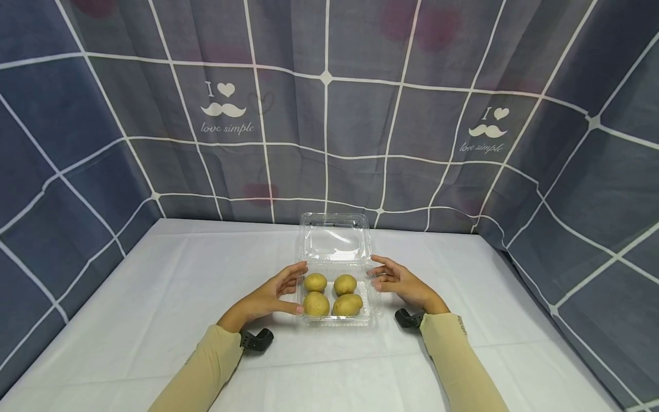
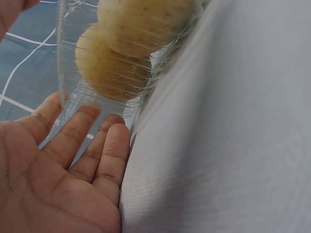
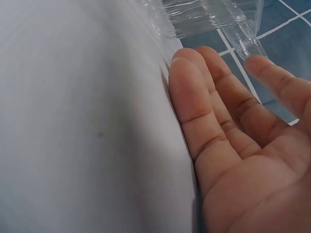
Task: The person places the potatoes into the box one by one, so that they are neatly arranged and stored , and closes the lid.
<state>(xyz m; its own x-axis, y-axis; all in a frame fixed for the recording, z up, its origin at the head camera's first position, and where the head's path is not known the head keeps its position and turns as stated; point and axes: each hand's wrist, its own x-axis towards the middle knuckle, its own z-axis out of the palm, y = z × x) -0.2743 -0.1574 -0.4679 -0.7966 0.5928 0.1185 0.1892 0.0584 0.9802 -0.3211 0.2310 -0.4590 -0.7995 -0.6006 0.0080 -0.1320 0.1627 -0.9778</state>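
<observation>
A clear plastic clamshell box (image 1: 335, 320) lies on the table with its lid (image 1: 336, 237) raised at the back. Several yellow potatoes (image 1: 316, 304) sit inside in two rows. At the box's left side is my left hand (image 1: 270, 296), thumb by the front corner and fingertips against the ribbed wall; the left wrist view shows its fingers (image 2: 77, 131) fairly straight, with potatoes (image 2: 112, 63) behind the plastic. My right hand (image 1: 404, 283) is beside the right wall, its index finger reaching toward the hinge. In the right wrist view its other fingers (image 3: 192, 92) extend loosely along the cloth.
White cloth (image 1: 180, 297) covers the table. A dark checked curtain (image 1: 288, 114) hangs behind it and along both sides. Each wrist wears a black camera band, the left one (image 1: 257, 340) and the right one (image 1: 408, 319) both close to the tabletop.
</observation>
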